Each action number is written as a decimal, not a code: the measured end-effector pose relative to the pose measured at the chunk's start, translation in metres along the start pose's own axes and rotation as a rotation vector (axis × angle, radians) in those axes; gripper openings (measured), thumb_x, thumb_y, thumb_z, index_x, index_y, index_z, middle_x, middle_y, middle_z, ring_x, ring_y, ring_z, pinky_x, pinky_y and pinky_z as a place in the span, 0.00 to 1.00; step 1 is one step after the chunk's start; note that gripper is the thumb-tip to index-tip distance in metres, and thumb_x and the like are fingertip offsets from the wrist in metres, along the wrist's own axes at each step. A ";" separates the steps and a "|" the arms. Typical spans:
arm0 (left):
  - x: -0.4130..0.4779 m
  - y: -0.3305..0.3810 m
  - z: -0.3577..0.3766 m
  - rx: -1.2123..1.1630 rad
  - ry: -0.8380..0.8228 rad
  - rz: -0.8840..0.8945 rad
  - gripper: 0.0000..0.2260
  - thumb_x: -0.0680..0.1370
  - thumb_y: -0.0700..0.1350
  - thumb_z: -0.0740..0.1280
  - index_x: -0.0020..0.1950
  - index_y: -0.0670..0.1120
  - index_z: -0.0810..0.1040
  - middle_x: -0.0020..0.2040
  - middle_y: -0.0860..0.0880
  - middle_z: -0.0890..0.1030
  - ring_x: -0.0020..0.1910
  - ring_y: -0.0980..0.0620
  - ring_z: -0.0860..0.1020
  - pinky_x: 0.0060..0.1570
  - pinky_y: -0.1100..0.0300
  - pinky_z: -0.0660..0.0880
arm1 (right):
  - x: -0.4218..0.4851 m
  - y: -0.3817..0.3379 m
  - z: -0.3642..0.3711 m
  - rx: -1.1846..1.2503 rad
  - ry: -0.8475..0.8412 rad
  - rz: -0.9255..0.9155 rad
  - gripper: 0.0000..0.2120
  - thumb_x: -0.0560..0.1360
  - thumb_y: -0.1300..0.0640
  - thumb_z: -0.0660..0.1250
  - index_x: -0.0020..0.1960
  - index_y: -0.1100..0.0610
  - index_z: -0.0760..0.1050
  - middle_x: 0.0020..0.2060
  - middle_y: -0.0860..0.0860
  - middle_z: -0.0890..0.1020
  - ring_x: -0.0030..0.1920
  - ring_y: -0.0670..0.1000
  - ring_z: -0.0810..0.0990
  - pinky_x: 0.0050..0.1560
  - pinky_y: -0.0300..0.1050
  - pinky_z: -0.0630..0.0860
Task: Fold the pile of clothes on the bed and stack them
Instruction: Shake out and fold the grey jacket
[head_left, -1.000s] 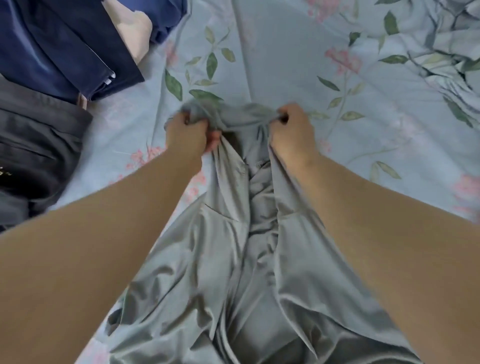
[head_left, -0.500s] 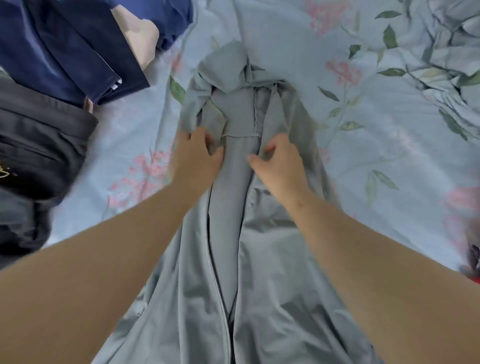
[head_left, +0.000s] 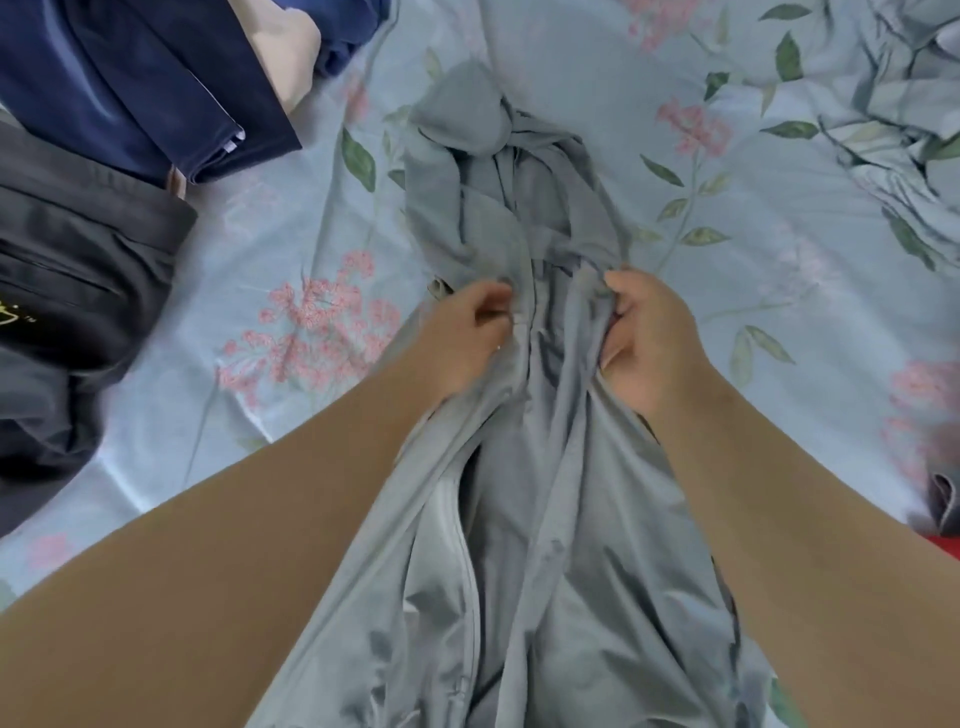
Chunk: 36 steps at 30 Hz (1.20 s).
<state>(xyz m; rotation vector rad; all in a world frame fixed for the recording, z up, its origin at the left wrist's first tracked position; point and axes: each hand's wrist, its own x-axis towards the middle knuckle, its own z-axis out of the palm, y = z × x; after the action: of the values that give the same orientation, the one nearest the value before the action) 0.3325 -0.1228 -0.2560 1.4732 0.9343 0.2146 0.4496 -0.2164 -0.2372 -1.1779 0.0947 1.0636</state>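
Observation:
A grey-blue shiny garment (head_left: 524, 519) lies lengthwise down the middle of the floral bed sheet (head_left: 291, 249), its far end bunched into a knot-like lump (head_left: 462, 109). My left hand (head_left: 462, 338) pinches the garment's left front edge near a small white tag. My right hand (head_left: 649, 332) grips a fold of the right front edge, fingers curled into the cloth. Both hands sit side by side at the garment's upper middle, with the fabric gathered between them.
Folded dark clothes lie at the left: a navy garment (head_left: 130, 83) over a cream piece (head_left: 285, 57), and a black garment (head_left: 67, 291) below it. Crumpled floral bedding (head_left: 904, 119) fills the top right. A red and grey item (head_left: 945, 514) peeks in at the right edge.
The garment's top end was flung away from me and now lies further up the bed. My hands let go of that end, drew back, and took hold of the front edges lower down.

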 end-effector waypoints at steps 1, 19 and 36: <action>-0.004 -0.006 0.001 -0.035 0.021 0.002 0.14 0.78 0.31 0.59 0.60 0.44 0.75 0.50 0.51 0.78 0.46 0.57 0.77 0.43 0.71 0.75 | -0.005 0.003 0.004 -0.124 -0.083 0.032 0.09 0.79 0.57 0.57 0.47 0.56 0.75 0.41 0.50 0.83 0.41 0.48 0.81 0.41 0.38 0.76; -0.108 -0.063 -0.134 0.654 0.496 -0.200 0.05 0.78 0.46 0.64 0.45 0.46 0.77 0.40 0.48 0.78 0.42 0.45 0.75 0.40 0.59 0.65 | -0.085 0.120 0.015 -1.244 -0.046 -0.299 0.13 0.76 0.59 0.64 0.60 0.56 0.72 0.49 0.52 0.76 0.47 0.51 0.76 0.46 0.36 0.66; -0.298 -0.146 -0.036 1.129 -0.056 -0.092 0.27 0.78 0.60 0.56 0.76 0.60 0.52 0.78 0.51 0.49 0.77 0.48 0.46 0.74 0.52 0.46 | -0.229 0.186 -0.027 -1.030 0.121 0.143 0.12 0.77 0.46 0.62 0.40 0.52 0.68 0.32 0.47 0.75 0.40 0.51 0.78 0.42 0.44 0.71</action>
<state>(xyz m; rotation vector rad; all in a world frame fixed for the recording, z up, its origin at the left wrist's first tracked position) 0.0567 -0.3106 -0.2623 2.4223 1.1322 -0.5133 0.2058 -0.3831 -0.2500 -2.1839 -0.3205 1.1928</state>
